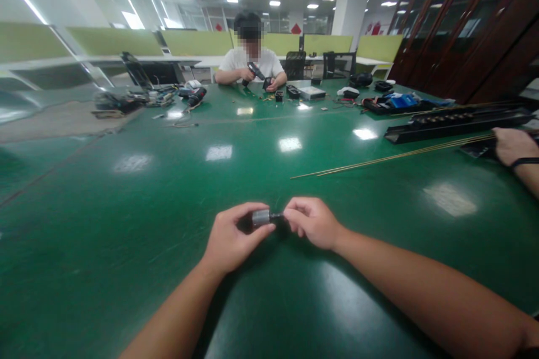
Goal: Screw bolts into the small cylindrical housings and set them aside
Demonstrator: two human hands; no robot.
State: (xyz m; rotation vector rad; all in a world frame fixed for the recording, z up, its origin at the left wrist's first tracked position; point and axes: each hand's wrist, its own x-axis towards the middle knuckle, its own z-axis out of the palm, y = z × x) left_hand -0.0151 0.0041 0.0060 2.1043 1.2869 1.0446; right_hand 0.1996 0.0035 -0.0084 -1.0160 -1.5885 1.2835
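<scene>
My left hand (231, 238) grips a small silvery metal cylinder (261, 217) between thumb and fingers, just above the green tabletop (160, 219). From the cylinder's right end sticks a thin dark shaft-like piece (275, 215). The fingertips of my right hand (314, 221) are pinched at the outer end of that dark piece. Its exact kind is too small to make out, and the fingers cover its tip.
Long thin brass-coloured rods (379, 161) lie to the right, by another person's hand (516, 148). Behind them is a black channel-shaped rail (458, 123). Across the table a person (250, 64) holds a power tool. Tools and parts (196, 96) are scattered along the far side.
</scene>
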